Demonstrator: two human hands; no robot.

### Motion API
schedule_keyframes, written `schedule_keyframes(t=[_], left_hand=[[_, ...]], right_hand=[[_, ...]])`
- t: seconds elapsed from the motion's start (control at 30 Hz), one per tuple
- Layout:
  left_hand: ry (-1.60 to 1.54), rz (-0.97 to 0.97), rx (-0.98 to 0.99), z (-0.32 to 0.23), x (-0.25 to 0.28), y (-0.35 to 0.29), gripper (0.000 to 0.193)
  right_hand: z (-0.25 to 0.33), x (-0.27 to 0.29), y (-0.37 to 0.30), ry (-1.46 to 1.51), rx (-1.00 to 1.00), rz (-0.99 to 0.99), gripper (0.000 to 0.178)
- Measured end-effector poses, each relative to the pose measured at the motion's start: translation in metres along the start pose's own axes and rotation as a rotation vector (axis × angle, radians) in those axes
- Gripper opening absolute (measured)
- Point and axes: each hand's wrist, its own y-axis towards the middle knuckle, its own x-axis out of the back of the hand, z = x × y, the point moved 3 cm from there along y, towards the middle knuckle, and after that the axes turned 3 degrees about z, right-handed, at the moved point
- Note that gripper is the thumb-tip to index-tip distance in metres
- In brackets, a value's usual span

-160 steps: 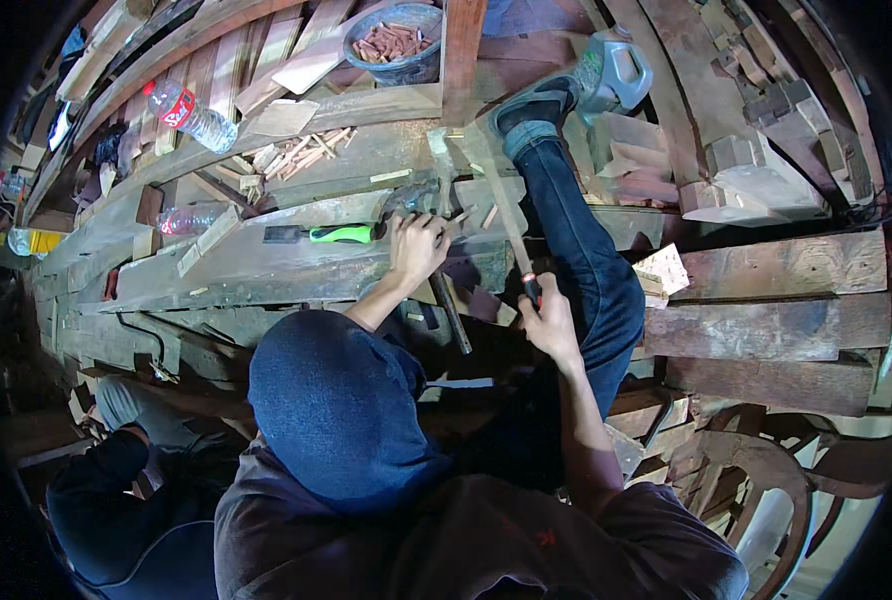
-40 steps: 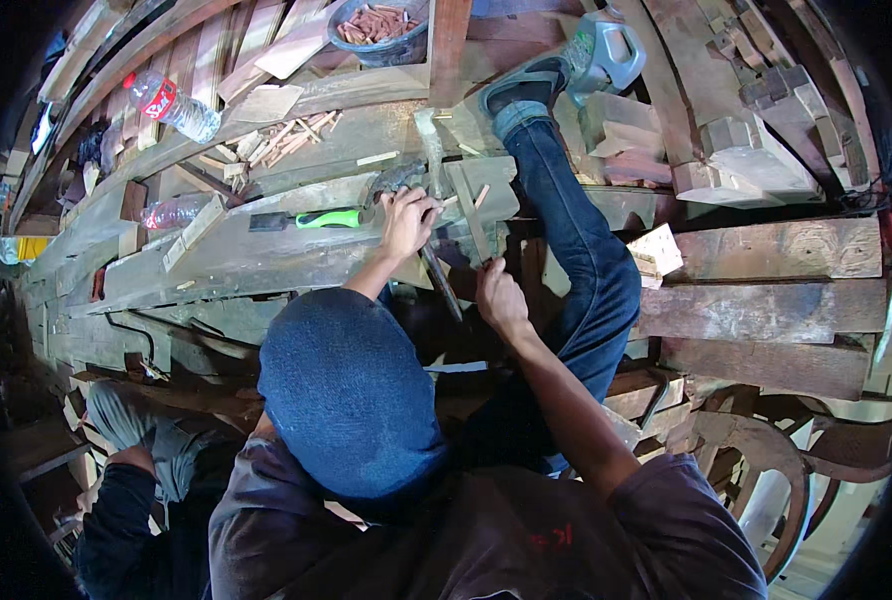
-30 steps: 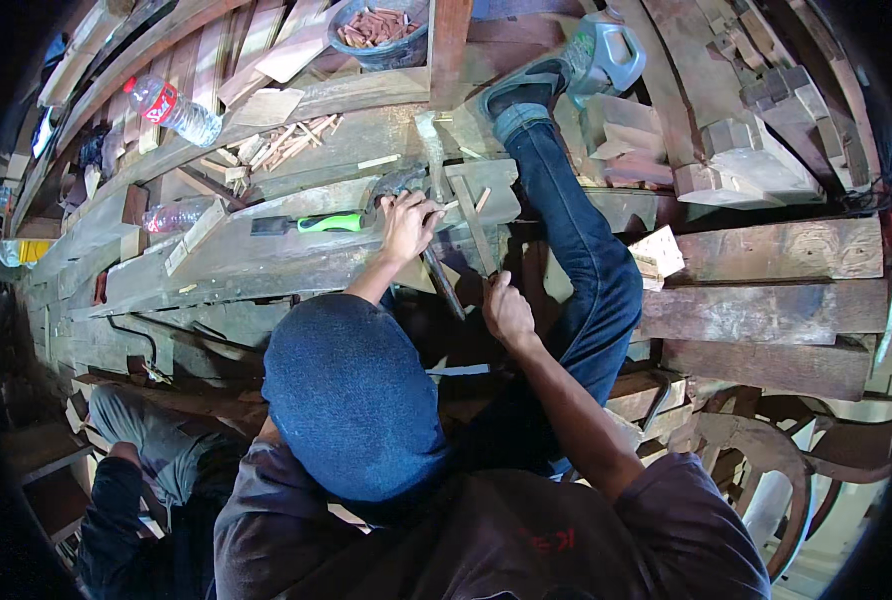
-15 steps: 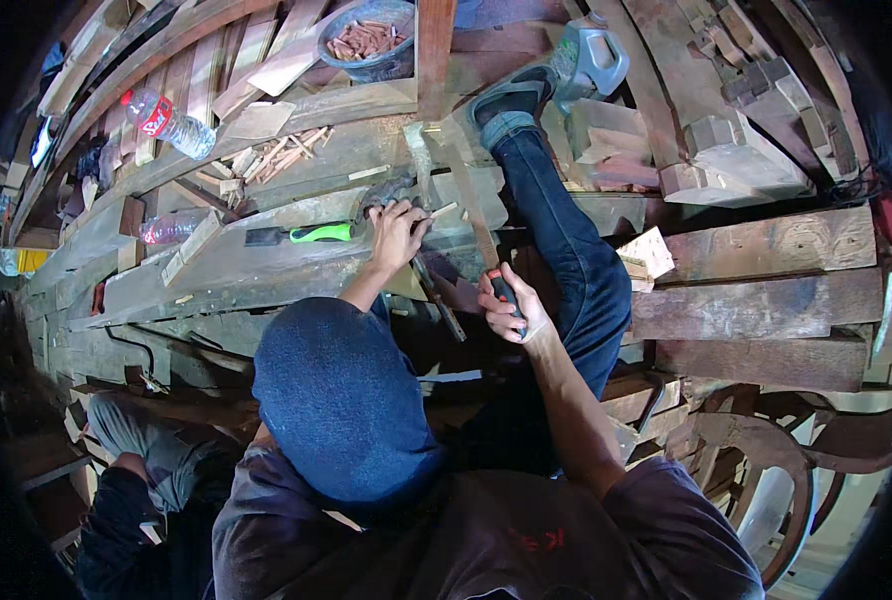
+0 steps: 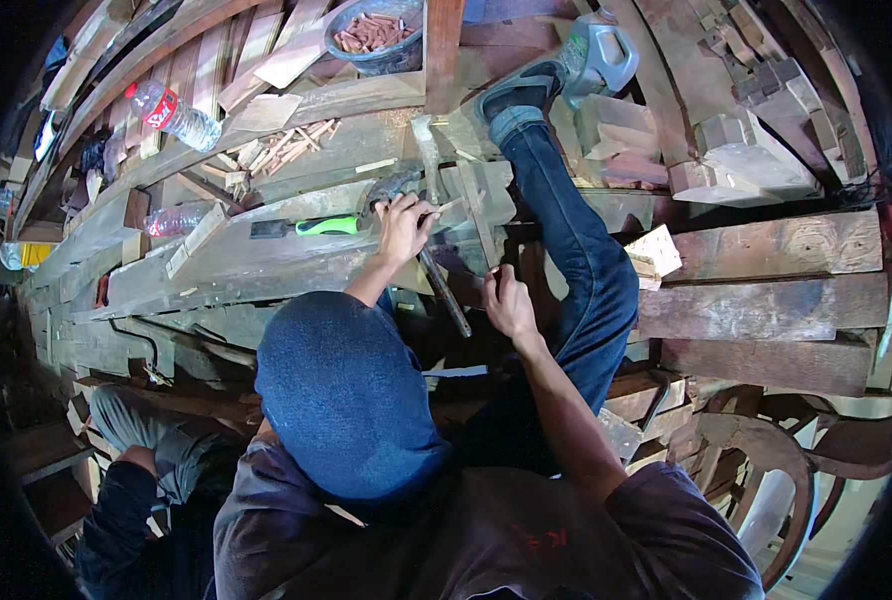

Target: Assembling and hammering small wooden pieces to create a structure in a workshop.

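My left hand (image 5: 404,228) pinches a thin wooden stick (image 5: 450,205) against the worn plank (image 5: 266,258). A hand saw (image 5: 479,220) is gripped in my right hand (image 5: 511,305); its blade points away from me, beside the stick's right end. Fingers mostly hide the saw's handle. By my left hand lies a hammer (image 5: 444,292), its dark handle slanting towards me and its head partly covered. A pale flat tool or strip (image 5: 427,150) lies just beyond. Left of that hand rests a chisel with a green handle (image 5: 328,226).
Loose sticks (image 5: 284,150) are heaped beyond the plank. A bucket (image 5: 376,58) holds short wooden pieces. Two plastic bottles (image 5: 178,118) lie left, a jug (image 5: 601,58) stands far right. My leg (image 5: 566,220) stretches along the right side; another person's leg (image 5: 146,440) is lower left.
My right hand has drawn the saw back towards me, and the blade tip now lies nearer the stick. My left hand still holds the stick in place. The view has shifted slightly.
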Motion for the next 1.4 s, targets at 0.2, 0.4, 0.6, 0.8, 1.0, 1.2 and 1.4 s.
schedule_keyframes(t=[0.2,0.4,0.6,0.8,1.0,1.2,1.4], left_hand=[[0.013,0.005,0.007,0.007,-0.001,-0.003,0.010],[0.003,0.001,-0.007,0.016,0.001,-0.010,0.008],[0.014,0.012,-0.008,0.002,0.000,0.000,0.008],[0.021,-0.016,-0.006,0.011,0.003,-0.006,0.009],[0.025,-0.028,-0.014,0.005,0.000,-0.002,0.008],[0.034,-0.018,0.025,0.012,0.002,-0.009,0.010],[0.038,0.005,0.026,0.006,-0.002,-0.008,0.012]], right_hand=[[0.021,-0.005,-0.006,-0.128,-0.227,0.205,0.032],[0.039,-0.025,0.010,-0.201,-0.161,0.196,0.038],[0.015,-0.039,0.022,-0.181,-0.315,0.243,0.048],[0.029,-0.033,-0.006,-0.127,-0.262,0.293,0.038],[0.023,-0.042,0.035,-0.096,-0.361,0.236,0.048],[0.044,0.002,0.016,0.092,-0.185,0.000,0.029],[0.050,0.085,-0.013,0.361,-0.271,0.098,0.029]])
